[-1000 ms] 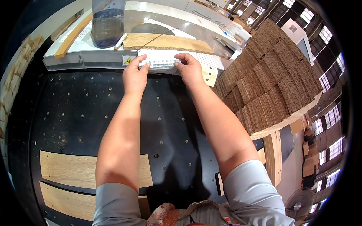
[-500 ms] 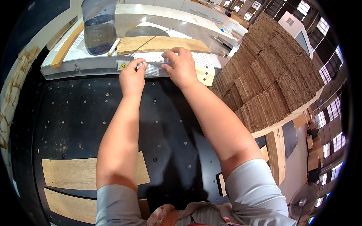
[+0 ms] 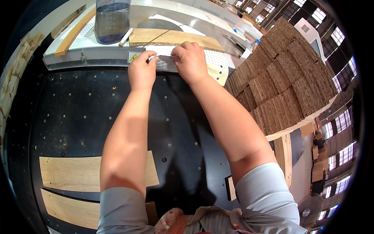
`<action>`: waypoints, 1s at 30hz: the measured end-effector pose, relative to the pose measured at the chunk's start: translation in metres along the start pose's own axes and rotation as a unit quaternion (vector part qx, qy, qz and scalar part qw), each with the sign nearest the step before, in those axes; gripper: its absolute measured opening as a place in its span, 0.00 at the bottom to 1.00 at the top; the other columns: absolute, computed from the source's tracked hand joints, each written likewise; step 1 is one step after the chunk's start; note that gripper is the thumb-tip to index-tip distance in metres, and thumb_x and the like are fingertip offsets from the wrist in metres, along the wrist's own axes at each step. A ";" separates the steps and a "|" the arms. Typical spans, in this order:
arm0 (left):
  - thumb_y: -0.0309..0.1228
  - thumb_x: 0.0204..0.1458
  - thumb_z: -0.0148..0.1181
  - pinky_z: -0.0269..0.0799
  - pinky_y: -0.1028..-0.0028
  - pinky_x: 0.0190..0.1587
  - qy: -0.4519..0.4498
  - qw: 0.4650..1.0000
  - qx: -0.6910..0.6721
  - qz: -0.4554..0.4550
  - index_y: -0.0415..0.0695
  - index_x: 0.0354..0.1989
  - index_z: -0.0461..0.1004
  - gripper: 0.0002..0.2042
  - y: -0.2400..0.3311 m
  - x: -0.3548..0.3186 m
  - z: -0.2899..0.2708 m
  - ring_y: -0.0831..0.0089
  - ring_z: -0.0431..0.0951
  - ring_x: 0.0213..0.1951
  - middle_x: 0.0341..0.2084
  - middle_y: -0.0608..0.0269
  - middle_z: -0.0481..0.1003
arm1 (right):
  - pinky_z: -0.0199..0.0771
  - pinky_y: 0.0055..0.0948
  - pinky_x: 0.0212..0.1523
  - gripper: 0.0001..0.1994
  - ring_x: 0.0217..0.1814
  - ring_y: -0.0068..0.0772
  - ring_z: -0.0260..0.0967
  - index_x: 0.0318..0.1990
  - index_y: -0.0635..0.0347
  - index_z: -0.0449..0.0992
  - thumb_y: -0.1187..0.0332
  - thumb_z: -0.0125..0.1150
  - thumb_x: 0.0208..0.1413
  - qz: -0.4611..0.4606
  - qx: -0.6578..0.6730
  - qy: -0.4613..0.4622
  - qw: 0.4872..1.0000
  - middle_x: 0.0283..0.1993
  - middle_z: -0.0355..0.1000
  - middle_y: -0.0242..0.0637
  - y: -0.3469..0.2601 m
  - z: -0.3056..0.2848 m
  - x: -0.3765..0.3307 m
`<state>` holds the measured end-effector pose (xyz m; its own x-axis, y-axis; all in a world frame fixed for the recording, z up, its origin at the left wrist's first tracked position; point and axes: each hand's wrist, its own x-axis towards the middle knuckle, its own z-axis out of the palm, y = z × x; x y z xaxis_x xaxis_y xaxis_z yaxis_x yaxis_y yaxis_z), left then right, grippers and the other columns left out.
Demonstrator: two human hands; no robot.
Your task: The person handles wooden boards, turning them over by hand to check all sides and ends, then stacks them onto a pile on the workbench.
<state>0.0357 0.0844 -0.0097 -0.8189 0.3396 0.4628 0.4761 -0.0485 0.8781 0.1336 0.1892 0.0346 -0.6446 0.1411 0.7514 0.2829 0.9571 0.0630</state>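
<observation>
At the far edge of the black work surface, both my hands are closed in pinches with a short gap between them. My left hand (image 3: 142,72) grips a small piece of white sheet between thumb and forefinger. My right hand (image 3: 191,64) has its fingertips closed on the white material's other side; its fingers hide the exact hold. Beside and under my right hand, a white sheet with rows of small dots (image 3: 216,58) hangs over the machine's ledge, its lower part yellowish. Just behind lies a wood-grain board (image 3: 175,38) with a thin dark rod across it.
A bluish bottle of liquid (image 3: 112,23) and a white marker-like stick (image 3: 125,37) stand and lie left of the board. Stacked brown boards (image 3: 288,78) rise on the right. Two wood-grain panels (image 3: 70,173) lie at the near left. A fan (image 3: 307,210) is at lower right.
The view has shifted slightly, so the far ledge sits higher and further right. My hands stay at the white sheet in pinches, and the wrinkled silvery-white part between them shows less.
</observation>
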 end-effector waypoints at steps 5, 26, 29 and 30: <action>0.32 0.43 0.64 0.69 0.71 0.32 0.013 1.000 -0.026 -0.008 0.45 0.31 0.79 0.07 -0.002 0.001 0.001 0.66 0.75 0.26 0.24 0.59 0.76 | 0.67 0.37 0.41 0.05 0.39 0.41 0.66 0.25 0.54 0.76 0.72 0.65 0.38 0.035 -0.026 -0.028 0.999 0.30 0.71 0.34 0.003 0.001 0.004; 0.33 0.45 0.64 0.65 0.77 0.30 0.011 1.000 -0.009 -0.013 0.42 0.32 0.78 0.09 -0.005 0.004 0.003 0.79 0.69 0.22 0.18 0.66 0.73 | 0.67 0.37 0.47 0.09 0.45 0.43 0.65 0.30 0.57 0.74 0.69 0.66 0.41 0.180 0.033 -0.191 0.964 0.36 0.71 0.39 0.029 -0.016 0.010; 0.33 0.43 0.64 0.70 0.71 0.36 0.004 0.999 -0.021 -0.028 0.44 0.30 0.78 0.08 -0.005 0.006 0.002 0.66 0.76 0.31 0.27 0.60 0.77 | 0.67 0.37 0.47 0.08 0.44 0.42 0.65 0.31 0.55 0.74 0.69 0.66 0.41 0.146 0.036 -0.175 0.973 0.35 0.71 0.37 0.029 -0.014 0.008; 0.33 0.43 0.64 0.70 0.71 0.35 0.005 0.999 -0.021 -0.028 0.44 0.30 0.78 0.08 -0.005 0.006 0.002 0.66 0.76 0.30 0.27 0.60 0.77 | 0.67 0.37 0.47 0.08 0.44 0.41 0.65 0.31 0.55 0.75 0.69 0.66 0.41 0.131 0.042 -0.170 0.976 0.35 0.71 0.37 0.028 -0.015 0.007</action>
<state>0.0288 0.0887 -0.0117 -0.8471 0.3339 0.4135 0.4156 -0.0688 0.9070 0.1475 0.2138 0.0511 -0.7604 0.4457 0.4724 0.4190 0.8924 -0.1675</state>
